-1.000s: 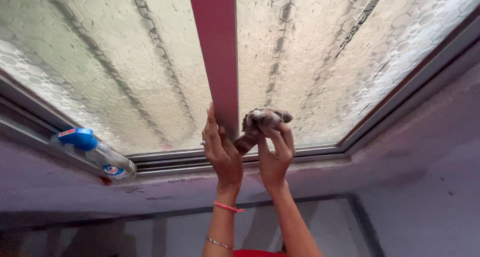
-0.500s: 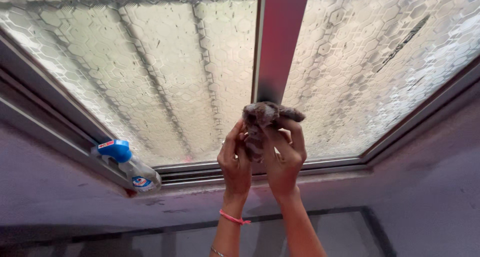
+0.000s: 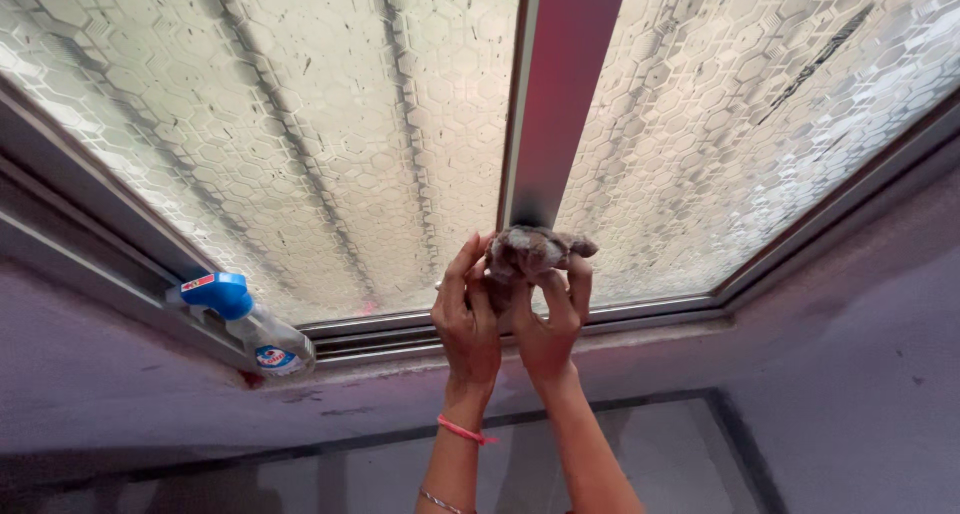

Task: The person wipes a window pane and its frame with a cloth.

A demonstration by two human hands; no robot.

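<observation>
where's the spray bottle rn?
Head view, left side: the spray bottle lies on the window sill track below the patterned glass, well apart from both hands and their cloth.

We note one package: clear spray bottle (image 3: 250,324), blue trigger head, red-white-blue labels, lying on window sill (image 3: 120,304), left end.

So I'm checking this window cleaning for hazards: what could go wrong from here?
1. The spray bottle lies on its side on the narrow window ledge, its blue head over the track; a nudge could probably roll it off.
2. Both the left hand and right hand bunch a small grey cloth at the foot of the red centre bar, so neither is free to brace.
3. Fingers near the sliding track might get pinched.
</observation>
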